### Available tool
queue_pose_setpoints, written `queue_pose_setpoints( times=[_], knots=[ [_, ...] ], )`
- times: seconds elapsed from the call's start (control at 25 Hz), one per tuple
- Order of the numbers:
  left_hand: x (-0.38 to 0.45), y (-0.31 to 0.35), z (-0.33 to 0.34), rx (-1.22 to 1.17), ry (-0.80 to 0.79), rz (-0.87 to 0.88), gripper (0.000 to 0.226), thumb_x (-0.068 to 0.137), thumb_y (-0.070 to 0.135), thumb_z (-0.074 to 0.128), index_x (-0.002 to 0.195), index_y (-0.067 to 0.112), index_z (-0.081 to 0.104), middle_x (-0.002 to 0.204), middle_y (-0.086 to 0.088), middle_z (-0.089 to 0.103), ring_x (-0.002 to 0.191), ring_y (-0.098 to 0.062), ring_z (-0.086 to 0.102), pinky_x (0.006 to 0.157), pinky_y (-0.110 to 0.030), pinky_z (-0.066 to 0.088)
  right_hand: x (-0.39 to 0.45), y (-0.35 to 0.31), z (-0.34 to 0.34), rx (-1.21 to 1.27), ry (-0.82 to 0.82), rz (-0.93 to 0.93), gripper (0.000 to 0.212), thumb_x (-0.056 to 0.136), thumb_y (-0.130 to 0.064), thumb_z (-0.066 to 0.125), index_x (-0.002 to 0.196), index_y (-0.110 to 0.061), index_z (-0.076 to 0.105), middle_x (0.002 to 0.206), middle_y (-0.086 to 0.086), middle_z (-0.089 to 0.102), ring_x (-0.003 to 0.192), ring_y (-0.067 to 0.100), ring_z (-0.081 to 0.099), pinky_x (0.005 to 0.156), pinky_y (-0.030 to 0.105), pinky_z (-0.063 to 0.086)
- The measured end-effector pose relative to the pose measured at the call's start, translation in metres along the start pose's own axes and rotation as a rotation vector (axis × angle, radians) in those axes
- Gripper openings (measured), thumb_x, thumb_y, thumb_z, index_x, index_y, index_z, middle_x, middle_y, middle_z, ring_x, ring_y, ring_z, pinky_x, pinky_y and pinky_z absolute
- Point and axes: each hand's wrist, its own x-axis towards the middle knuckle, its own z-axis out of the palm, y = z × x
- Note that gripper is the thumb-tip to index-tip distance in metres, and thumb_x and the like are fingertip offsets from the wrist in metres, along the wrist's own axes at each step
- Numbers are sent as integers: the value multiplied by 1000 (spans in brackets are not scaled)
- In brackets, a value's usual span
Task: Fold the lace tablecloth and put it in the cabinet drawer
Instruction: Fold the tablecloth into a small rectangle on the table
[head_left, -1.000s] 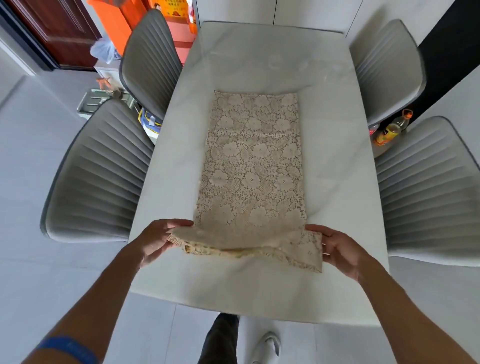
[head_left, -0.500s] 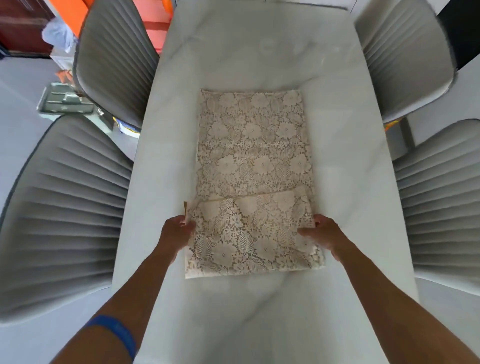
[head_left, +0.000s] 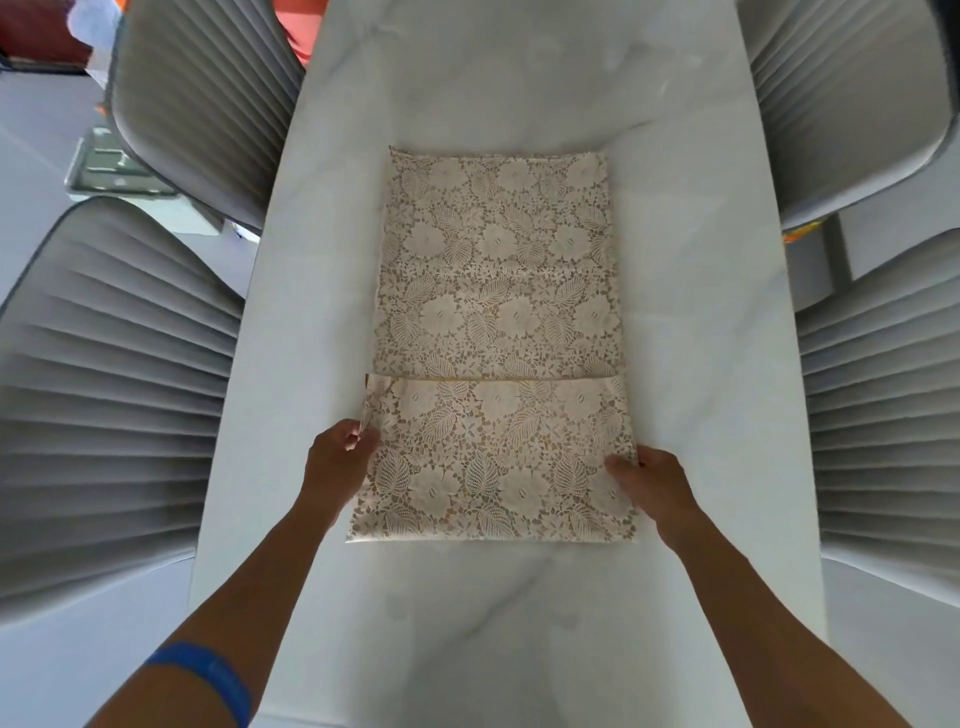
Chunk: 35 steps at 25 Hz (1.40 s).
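A cream lace tablecloth (head_left: 498, 291) with a flower and leaf pattern lies as a long folded strip down the middle of the white marble table (head_left: 691, 364). Its near end is turned over onto itself, and that folded flap ends at a straight edge across the strip. My left hand (head_left: 340, 457) pinches the left edge of the flap, fingers curled round the lace. On the flap's right edge, my right hand (head_left: 654, 483) holds the lace with the thumb lying on top. No cabinet drawer is in view.
Two grey ribbed chairs (head_left: 119, 395) stand along the table's left side and two more chairs (head_left: 883, 410) along the right. Orange and dark red things show at the top left, beside a grey tray (head_left: 109, 166) on the floor.
Both hands lifted the near end of the cloth and laid it forward over the strip, making a fold. My view has moved closer over the table.
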Motion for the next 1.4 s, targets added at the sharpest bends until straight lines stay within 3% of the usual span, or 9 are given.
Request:
queue_pose_setpoints(
  times=[0.2, 0.52, 0.76, 0.88, 0.96, 1.04, 1.2, 1.32, 1.4],
  knots=[
    [-13, -3, 11, 165, 173, 12, 27, 91, 41, 59, 99, 15, 59, 92, -1, 65, 83, -27, 62, 78, -37, 46, 0, 2, 2, -72, 41, -20, 17, 85, -21, 66, 81, -6, 71, 77, 10, 72, 74, 27, 68, 69, 38, 56],
    [-68, -53, 10, 80, 202, -14, 14, 85, 28, 69, 93, 25, 59, 79, 9, 64, 78, -16, 63, 62, -24, 40, -28, 45, -7, -66, 48, -62, 19, 78, -18, 73, 93, -19, 62, 87, -3, 70, 73, 10, 66, 61, 28, 45],
    [-83, -52, 13, 87, 235, 69, 15, 84, 18, 71, 93, 20, 59, 86, 0, 66, 82, -27, 66, 68, -31, 47, -50, 56, 6, -164, 227, -113, 21, 84, -19, 68, 100, -14, 54, 88, 5, 67, 86, 31, 65, 72, 36, 47],
    [-92, -45, 20, 525, 253, 386, 40, 82, 9, 70, 118, 15, 55, 122, -9, 57, 107, -33, 55, 85, -46, 50, -67, 45, 24, -599, 431, -435, 42, 84, -14, 64, 123, -12, 52, 125, 13, 58, 111, 36, 56, 88, 44, 46],
    [-87, -38, 28, 663, 113, 726, 48, 84, 8, 66, 131, 11, 54, 142, -15, 49, 127, -36, 48, 100, -48, 45, -67, 25, 50, -755, 374, -788, 54, 89, -17, 58, 141, -12, 44, 149, 15, 42, 136, 36, 40, 107, 47, 37],
    [-68, -29, 34, 749, -33, 886, 51, 94, 22, 53, 142, 8, 46, 153, -19, 35, 141, -39, 33, 111, -49, 36, -47, 4, 67, -798, 301, -833, 58, 99, -31, 44, 152, -18, 25, 161, 12, 21, 148, 33, 18, 119, 48, 20],
    [-12, -24, 24, 914, -71, 633, 75, 94, 55, 20, 152, 7, 20, 161, -19, 10, 149, -34, 12, 116, -53, 24, 10, 19, 44, -850, 221, -458, 65, 100, -49, 25, 155, -20, 5, 164, 9, 3, 150, 34, 6, 120, 52, 13],
    [-18, -34, 20, 1032, -30, 615, 70, 98, 52, 22, 154, 12, 14, 163, -13, 7, 150, -27, 7, 115, -57, 15, -6, 43, 33, -1018, 337, -569, 67, 98, -46, 38, 154, -13, 19, 161, 14, 18, 147, 37, 18, 118, 52, 19],
    [-43, -36, 18, 1038, 23, 696, 64, 95, 42, 31, 147, 6, 34, 156, -17, 28, 144, -33, 28, 113, -58, 22, -39, 61, 39, -1020, 247, -756, 70, 94, -45, 46, 152, -11, 26, 160, 13, 24, 147, 33, 23, 117, 51, 25]
  ],
)
